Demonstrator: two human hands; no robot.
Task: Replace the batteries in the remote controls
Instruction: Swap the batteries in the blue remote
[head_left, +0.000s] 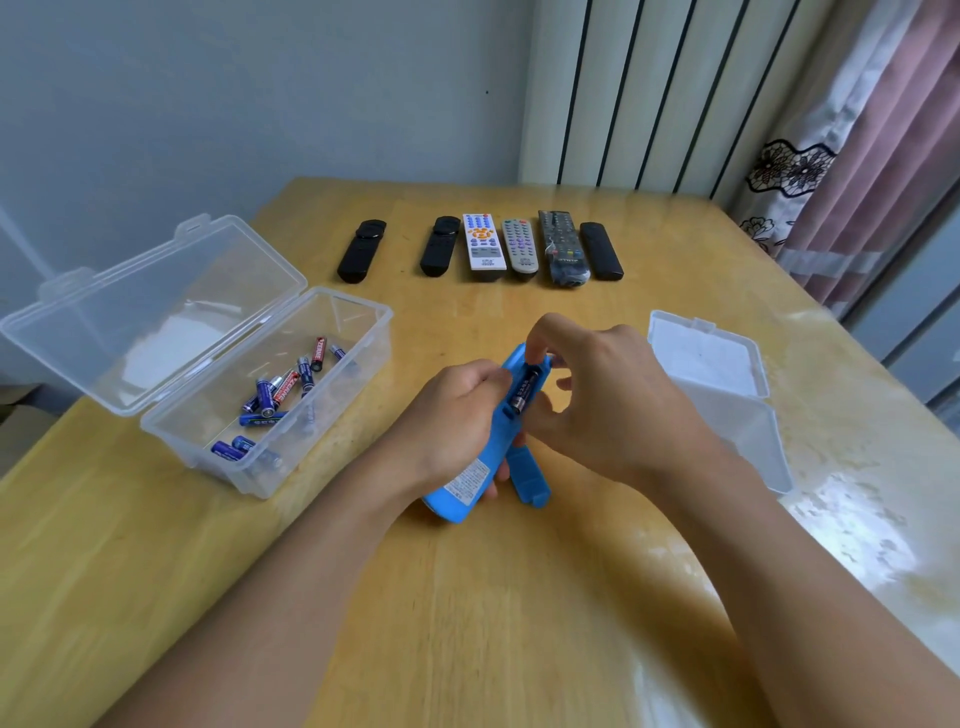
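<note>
Evidently early: left hand (457, 415) grips the blue remote (470, 480), right hand (597, 395) pinches a battery (524, 392) in its bay (cover off); six remotes (480, 247) beyond await.

A yellow wooden table (519, 597), glossy where light glares on its right side, stands against a pale grey-blue wall (260, 88), with a white ribbed radiator (639, 88) behind it and a pink curtain (872, 156) trimmed with black lace at the right.
</note>
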